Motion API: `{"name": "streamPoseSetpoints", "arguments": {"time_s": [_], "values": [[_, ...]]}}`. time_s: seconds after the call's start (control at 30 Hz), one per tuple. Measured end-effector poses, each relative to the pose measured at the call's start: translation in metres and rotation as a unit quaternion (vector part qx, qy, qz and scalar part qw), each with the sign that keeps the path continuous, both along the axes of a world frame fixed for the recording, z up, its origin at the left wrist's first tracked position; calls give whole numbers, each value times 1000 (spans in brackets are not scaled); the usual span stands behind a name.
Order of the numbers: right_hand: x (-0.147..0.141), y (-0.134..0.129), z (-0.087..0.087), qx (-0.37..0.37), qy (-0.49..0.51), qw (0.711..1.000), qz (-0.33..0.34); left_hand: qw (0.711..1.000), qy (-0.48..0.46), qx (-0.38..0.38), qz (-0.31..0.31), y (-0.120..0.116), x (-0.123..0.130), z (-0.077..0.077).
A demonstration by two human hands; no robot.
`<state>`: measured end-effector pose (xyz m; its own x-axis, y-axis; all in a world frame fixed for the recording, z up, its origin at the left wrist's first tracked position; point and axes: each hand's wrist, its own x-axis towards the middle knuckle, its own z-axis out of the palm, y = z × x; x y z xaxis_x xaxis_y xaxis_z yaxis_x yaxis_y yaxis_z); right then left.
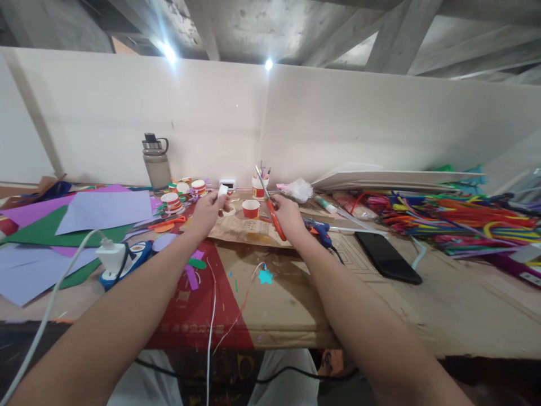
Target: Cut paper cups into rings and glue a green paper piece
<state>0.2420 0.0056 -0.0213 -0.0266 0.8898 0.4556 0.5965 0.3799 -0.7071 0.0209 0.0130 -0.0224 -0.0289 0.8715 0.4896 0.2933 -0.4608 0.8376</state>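
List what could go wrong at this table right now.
The right hand holds scissors with the blades pointing up and away, near the left hand and its small white piece; a slip might nick a finger.

The glue gun lies close to the right wrist; if hot, which I can't tell, it could burn.

The white cable at the plug might snag on the left forearm.

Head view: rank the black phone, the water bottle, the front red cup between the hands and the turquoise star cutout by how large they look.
1. Black phone
2. Water bottle
3. Red cup
4. Turquoise star cutout

The phone's lead may owe something to its nearness to the camera.
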Motion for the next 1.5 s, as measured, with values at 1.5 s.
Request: {"name": "streamPoseSetpoints", "arguments": {"time_s": [1.5], "values": [[-68,-103,7,-197,-242,693,650,971,215,-2,106,8,-12,-7]]}}
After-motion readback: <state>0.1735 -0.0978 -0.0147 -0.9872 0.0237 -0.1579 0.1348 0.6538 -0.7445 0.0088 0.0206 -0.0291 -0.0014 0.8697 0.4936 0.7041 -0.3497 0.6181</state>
